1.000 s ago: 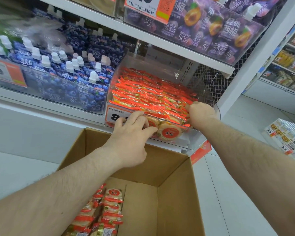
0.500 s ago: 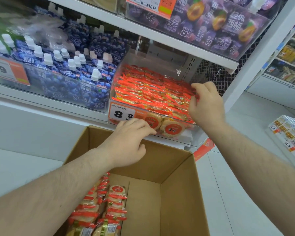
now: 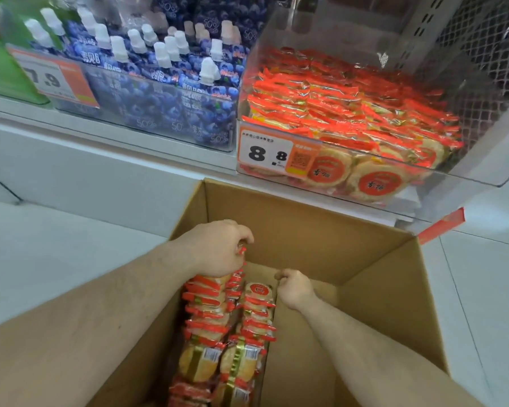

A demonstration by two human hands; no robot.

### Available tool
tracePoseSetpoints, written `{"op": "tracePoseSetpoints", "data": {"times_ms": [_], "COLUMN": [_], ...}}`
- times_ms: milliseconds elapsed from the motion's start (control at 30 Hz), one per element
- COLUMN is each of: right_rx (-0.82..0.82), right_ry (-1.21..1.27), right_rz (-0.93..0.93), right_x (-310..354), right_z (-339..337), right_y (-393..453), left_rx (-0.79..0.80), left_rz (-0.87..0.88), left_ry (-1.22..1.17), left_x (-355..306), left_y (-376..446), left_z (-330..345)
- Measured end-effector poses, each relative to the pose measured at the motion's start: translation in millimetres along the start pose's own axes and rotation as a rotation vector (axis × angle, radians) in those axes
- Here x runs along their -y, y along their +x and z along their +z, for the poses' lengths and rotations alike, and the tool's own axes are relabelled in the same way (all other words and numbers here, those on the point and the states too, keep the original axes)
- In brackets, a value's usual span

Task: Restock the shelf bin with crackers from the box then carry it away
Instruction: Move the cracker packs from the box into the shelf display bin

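An open cardboard box [image 3: 306, 210] stands on the floor below the shelf. Along its left side lie two rows of red-wrapped cracker packs [image 3: 256, 315]. My left hand [image 3: 218, 248] is down in the box and grips the top pack of the left row, a red wrapper edge showing between its fingers. My right hand [image 3: 294, 287] is lower in the box, its fingers curled round the right edge of the top pack of the right row. The clear shelf bin [image 3: 482, 174], above the box, is filled with cracker packs [image 3: 350, 113] nearly to its rim.
A price label reading 8.8 [image 3: 265, 154] is on the bin's front. A bin of blue spouted pouches [image 3: 165, 92] stands to its left. The box's right half shows bare cardboard bottom [image 3: 306, 362]. White floor [image 3: 482, 289] lies to the right.
Both hands have left the shelf bin and dropped into the box, closing on packs there. My view has tilted downward and closer to the box.
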State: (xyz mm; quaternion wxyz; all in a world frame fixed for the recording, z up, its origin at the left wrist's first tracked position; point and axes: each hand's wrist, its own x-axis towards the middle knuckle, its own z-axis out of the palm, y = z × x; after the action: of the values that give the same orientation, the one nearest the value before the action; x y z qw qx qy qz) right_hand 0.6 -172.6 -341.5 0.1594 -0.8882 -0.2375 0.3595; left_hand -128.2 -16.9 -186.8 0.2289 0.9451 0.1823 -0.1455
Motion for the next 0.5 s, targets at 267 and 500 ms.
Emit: {"op": "tracePoseSetpoints", "data": {"times_ms": [267,500], "right_rx": [0.005,-0.056], "right_ry": [0.099,0.697], "right_rz": [0.145,0.160], "right_x": [-32,-1], "right_z": [67,-9], "right_y": [19,-14], "left_rx": [0.121,0.121], "left_rz": [-0.067,-0.222], "left_ry": [-0.061,-0.438], "left_x": [15,6], "left_y": [14,13], "left_z": [19,21]}}
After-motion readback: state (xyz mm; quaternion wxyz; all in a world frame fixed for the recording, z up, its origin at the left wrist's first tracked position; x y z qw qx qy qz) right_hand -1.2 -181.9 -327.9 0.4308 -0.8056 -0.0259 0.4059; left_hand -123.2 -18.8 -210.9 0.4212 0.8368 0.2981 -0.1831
